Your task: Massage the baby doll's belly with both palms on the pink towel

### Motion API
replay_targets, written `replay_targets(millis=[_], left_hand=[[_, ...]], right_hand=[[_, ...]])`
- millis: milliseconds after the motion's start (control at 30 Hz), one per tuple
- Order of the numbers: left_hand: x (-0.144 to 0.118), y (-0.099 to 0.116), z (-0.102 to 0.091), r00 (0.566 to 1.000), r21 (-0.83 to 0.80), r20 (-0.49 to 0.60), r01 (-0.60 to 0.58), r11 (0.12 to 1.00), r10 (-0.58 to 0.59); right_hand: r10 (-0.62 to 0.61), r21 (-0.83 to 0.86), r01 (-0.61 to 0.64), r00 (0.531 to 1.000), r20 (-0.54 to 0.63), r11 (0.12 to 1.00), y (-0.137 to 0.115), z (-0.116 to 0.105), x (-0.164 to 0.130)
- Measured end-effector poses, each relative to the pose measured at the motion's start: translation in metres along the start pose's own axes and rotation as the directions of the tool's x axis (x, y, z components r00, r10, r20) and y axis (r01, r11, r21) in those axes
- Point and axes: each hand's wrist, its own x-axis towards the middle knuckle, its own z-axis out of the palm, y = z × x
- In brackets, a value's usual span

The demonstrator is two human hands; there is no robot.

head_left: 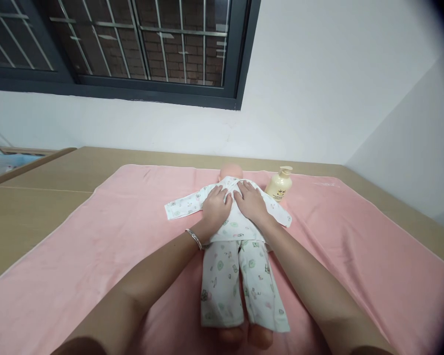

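A baby doll [231, 171] lies stretched out on a pink blanket [144, 236], its head at the far end and its feet toward me. It wears a white patterned top [237, 224] and matching trousers [224, 281]. My left hand [215, 204] rests flat on the left side of the doll's upper body, fingers extended. On the right side, my right hand [250, 201] lies flat in the same way, its thumb close to the left one. Neither hand grips anything. The doll's face is not visible.
A cream pump bottle [279, 185] stands on the blanket just beyond the doll's right-side sleeve. The blanket covers a wooden surface [52, 172] set against a white wall [299, 88]. A dark-framed window [233, 93] with bars is above.
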Motion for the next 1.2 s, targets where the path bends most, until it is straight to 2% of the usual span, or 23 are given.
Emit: replay_targets(millis=[533, 1200], left_hand=[[0.0011, -0.0012, 0.001, 0.999, -0.005, 0.037, 0.04, 0.999, -0.04], [0.0018, -0.001, 0.0004, 0.997, 0.017, 0.057, 0.047, 0.999, -0.048]], right_hand=[[-0.013, -0.025, 0.012, 0.999, -0.038, 1.0, 0.001, 0.0039, 0.0001], [-0.008, 0.046, 0.01, 0.999, -0.051, 0.999, -0.0003, 0.0024, -0.0006]])
